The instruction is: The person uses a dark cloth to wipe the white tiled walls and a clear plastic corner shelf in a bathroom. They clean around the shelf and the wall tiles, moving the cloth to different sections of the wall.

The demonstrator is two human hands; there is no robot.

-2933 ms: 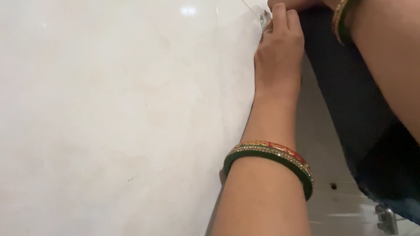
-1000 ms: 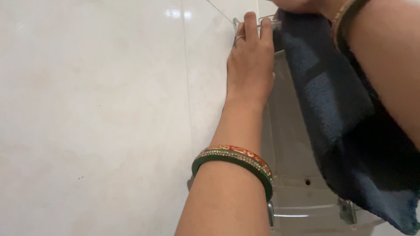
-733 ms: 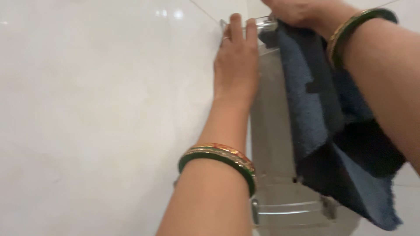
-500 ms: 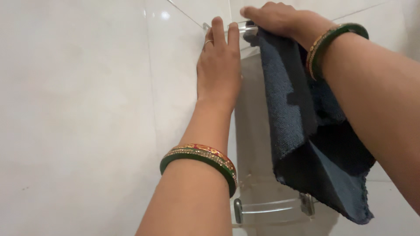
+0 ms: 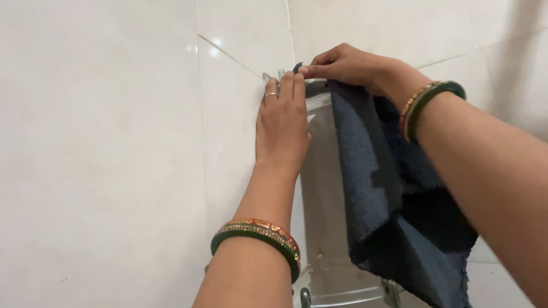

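A clear glass corner shelf is fixed high up where two tiled walls meet. My left hand reaches up with its fingers hooked over the shelf's front edge near the left bracket. My right hand presses a dark blue cloth onto the top of the same shelf; most of the cloth hangs down below the hand. Both wrists wear green and gold bangles.
Glossy white wall tiles fill the left side and the back. A second glass shelf with metal brackets sits lower in the corner, partly behind the hanging cloth.
The view has tilted up, so the upper shelf and my right hand now show in full. My right hand with the cloth has slid left along the shelf toward my left hand.
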